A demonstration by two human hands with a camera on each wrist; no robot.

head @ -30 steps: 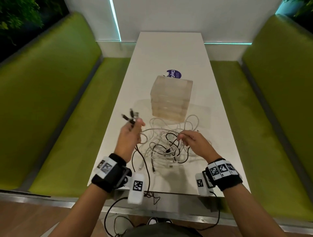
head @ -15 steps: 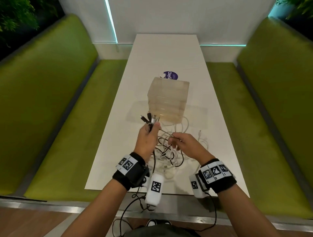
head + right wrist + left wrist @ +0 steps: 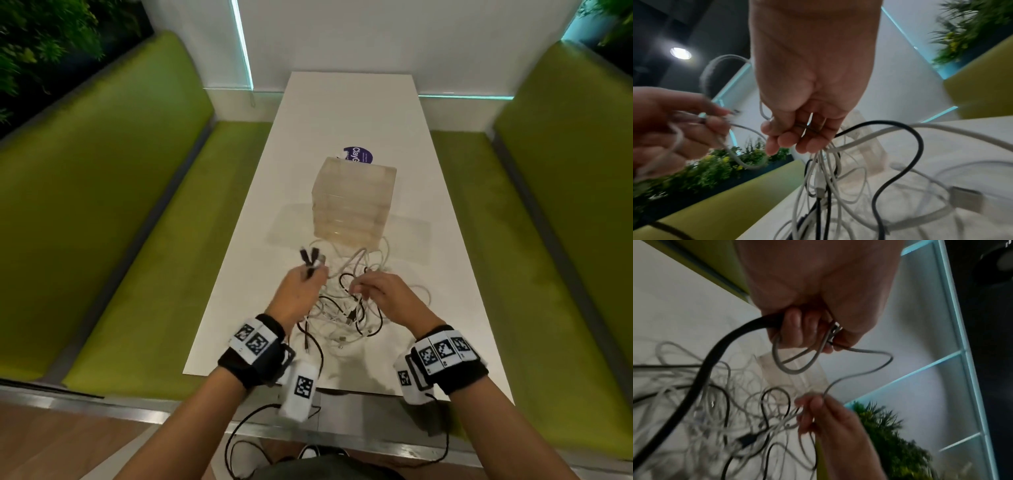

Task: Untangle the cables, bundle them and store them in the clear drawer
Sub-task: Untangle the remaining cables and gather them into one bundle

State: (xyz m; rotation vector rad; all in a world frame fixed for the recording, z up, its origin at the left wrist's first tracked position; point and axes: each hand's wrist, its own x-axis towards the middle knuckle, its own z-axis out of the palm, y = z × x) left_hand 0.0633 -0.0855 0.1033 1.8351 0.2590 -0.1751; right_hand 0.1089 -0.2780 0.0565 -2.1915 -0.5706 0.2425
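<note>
The person stands at the near end of a long white bench [image 3: 349,113], with green seats [image 3: 102,205] along both sides.

At about 9 o'clock from the cable heap, the left hand [image 3: 296,296] is lifted above the bench. Its fingers [image 3: 795,327] are curled tight around a bunch of cable ends: several plugs [image 3: 310,258], black and grey, stick up out of the fist, and a thick black cable [image 3: 701,381] together with thin grey loops hangs down from it to the heap.

In the middle, the tangled cables [image 3: 346,315], white and black mixed, lie on the bench between the two hands and a little under them. One grey strand [image 3: 863,369] runs free in the air from the left fist to the right fingertips.

At 12 o'clock from the heap, touching its far loops, stands the clear drawer [image 3: 352,202], a closed small stack. Behind it lies a purple round sticker [image 3: 359,156].

At 3 o'clock, the right hand [image 3: 387,296] hovers over the heap. Its fingers [image 3: 789,139] are bent down and pinch some thin white and black strands, which fall from the fingertips straight into the tangle.
</note>
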